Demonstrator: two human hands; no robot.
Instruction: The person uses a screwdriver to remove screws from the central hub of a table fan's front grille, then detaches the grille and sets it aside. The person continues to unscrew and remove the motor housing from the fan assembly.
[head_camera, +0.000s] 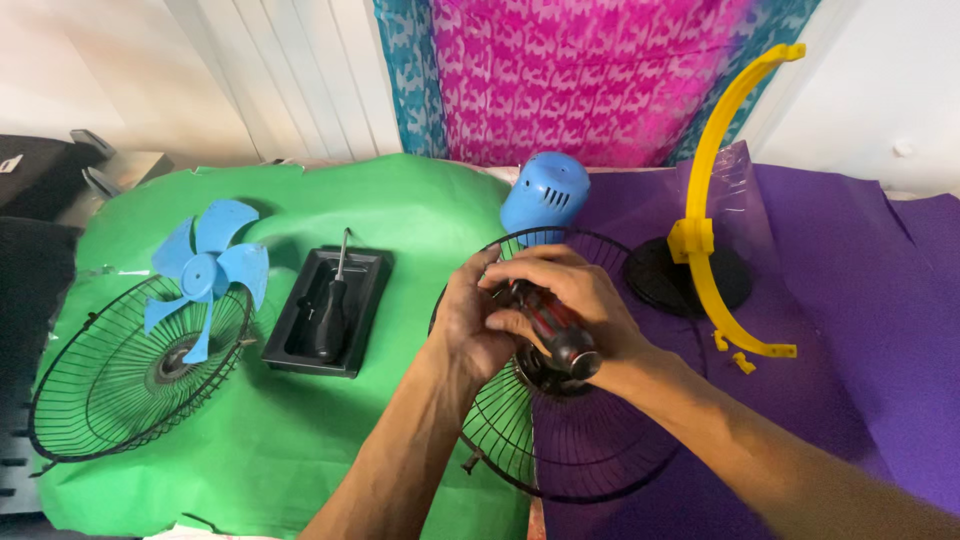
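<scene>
My right hand (570, 300) grips a screwdriver with a red and black handle (560, 335), its tip hidden toward the hub of a black wire fan guard (560, 450) lying on the table. My left hand (470, 320) rests against the shaft and the guard's centre, fingers curled around it. Behind the guard sits the blue fan motor housing (545, 195).
A blue fan blade (205, 270) lies on a second black wire guard (110, 390) at the left. A black tray (300, 345) holds a black-handled screwdriver (333, 305). A yellow curved bracket (715, 200) stands on a black round base (650, 280). Green cloth (300, 450) and purple cloth (850, 300) cover the table.
</scene>
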